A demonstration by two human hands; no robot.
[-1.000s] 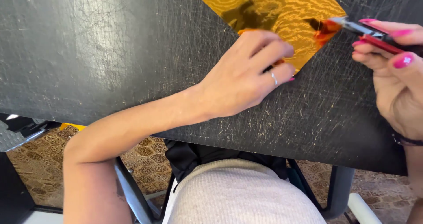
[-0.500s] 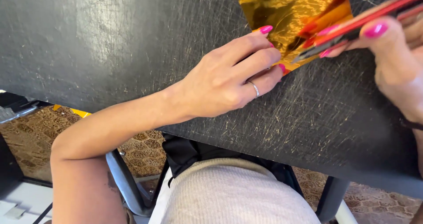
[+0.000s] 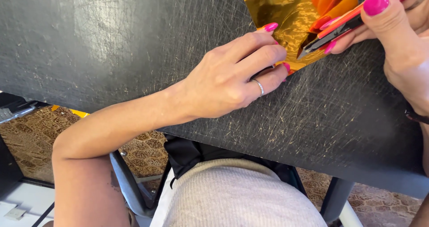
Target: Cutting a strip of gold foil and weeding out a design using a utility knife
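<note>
1. Your left hand presses flat on the gold foil sheet at 12 o'clock, gripping nothing
2. Your right hand, at 2 o'clock, clasps a red utility knife, blade tip on the foil
3. Both lie on the scratched black table

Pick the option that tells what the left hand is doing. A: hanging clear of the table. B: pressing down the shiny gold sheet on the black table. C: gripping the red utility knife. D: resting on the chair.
B: the left hand lies flat with its fingertips on the gold sheet, while the right hand holds the red utility knife.
</note>
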